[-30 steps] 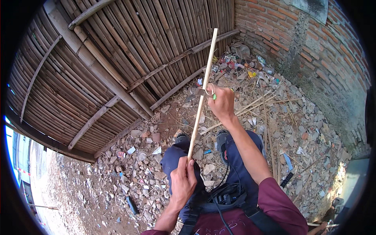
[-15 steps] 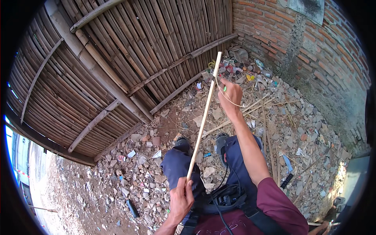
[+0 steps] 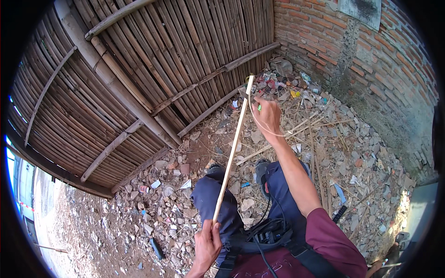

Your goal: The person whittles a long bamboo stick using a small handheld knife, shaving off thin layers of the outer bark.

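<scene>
Since the earlier frame, we find both hands drawn somewhat nearer and to the left, the strip shifting with them, and the curled shaving hanging longer. We record the pale wooden strip (image 3: 233, 150) in front of the person, slanting from near left to far right across the left knee. We observe the left hand (image 3: 207, 245) gripping its near end between thumb and fingers. We observe the right hand (image 3: 267, 116) closed on a knife (image 3: 243, 92), its dark blade crossing the strip close to the far end; most of the handle is hidden, with a bit of green showing. We note the thin shaving (image 3: 288, 133) looping from the blade over the right wrist.

On markings: we find pale lettering on the maroon shirt (image 3: 296, 265), foreshortened and not clearly legible. We see a red-and-white scrap (image 3: 143, 189) on the left and a yellow wrapper (image 3: 295, 94) at the far end; any print is too small to read. We note both lying on rubble ground (image 3: 125, 231), with a bamboo wall (image 3: 185, 60) far left and a brick wall (image 3: 315, 32) far right.
</scene>
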A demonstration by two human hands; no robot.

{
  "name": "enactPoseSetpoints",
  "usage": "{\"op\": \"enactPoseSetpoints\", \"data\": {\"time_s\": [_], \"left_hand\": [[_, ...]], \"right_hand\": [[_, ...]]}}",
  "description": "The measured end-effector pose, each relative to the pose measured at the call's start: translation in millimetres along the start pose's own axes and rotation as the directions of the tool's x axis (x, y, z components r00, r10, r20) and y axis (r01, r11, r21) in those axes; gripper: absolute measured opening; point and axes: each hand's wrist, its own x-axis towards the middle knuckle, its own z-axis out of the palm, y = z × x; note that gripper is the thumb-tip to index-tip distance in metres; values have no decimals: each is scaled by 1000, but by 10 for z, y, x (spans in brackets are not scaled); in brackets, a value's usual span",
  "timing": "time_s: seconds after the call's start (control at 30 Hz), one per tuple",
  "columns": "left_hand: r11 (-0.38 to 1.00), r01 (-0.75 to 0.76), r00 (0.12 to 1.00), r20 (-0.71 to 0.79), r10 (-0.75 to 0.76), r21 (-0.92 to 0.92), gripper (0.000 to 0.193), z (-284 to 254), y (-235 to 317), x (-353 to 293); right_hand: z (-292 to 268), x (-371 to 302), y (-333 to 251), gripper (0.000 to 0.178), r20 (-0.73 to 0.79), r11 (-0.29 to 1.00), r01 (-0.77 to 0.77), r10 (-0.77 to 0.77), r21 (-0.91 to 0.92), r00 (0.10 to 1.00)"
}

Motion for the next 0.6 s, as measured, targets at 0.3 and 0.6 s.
{"op": "enactPoseSetpoints", "data": {"time_s": [0.3, 0.6], "left_hand": [[995, -72, 997, 3, 72, 67, 8, 64, -24, -8], [994, -66, 998, 22, 64, 87, 8, 48, 65, 102]], "right_hand": [[-86, 167, 50, 23, 28, 999, -22, 21, 44, 999], [73, 504, 249, 17, -81, 987, 149, -153, -61, 985]]}}
